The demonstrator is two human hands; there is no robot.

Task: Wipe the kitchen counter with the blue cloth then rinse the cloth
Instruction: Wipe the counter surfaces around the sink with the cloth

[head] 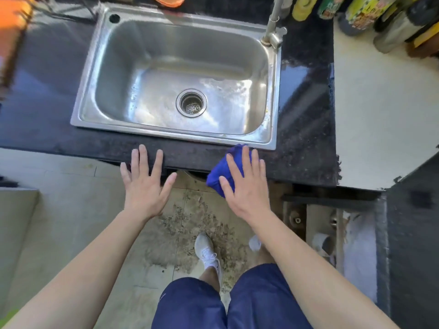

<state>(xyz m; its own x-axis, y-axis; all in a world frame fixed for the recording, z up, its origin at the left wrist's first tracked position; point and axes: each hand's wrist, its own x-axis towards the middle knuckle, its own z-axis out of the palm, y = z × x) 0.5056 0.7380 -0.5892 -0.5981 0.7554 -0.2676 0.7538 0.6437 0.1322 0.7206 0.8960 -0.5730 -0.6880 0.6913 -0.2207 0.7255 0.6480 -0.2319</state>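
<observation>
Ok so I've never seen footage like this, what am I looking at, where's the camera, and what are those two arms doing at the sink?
There is no machine here: these are a person's own two bare arms. The single picture comes from a wide-angle camera worn on the head, looking forward and down, so you also see shorts and shoes below. Ahead lies a dark stone counter with a stainless steel sink set into it, a tap at its far right corner, and bottles beyond. The left hand rests flat and empty on the counter's front edge. The right hand presses flat, fingers straight, on a blue cloth at that same edge. No water shows running from the tap.
</observation>
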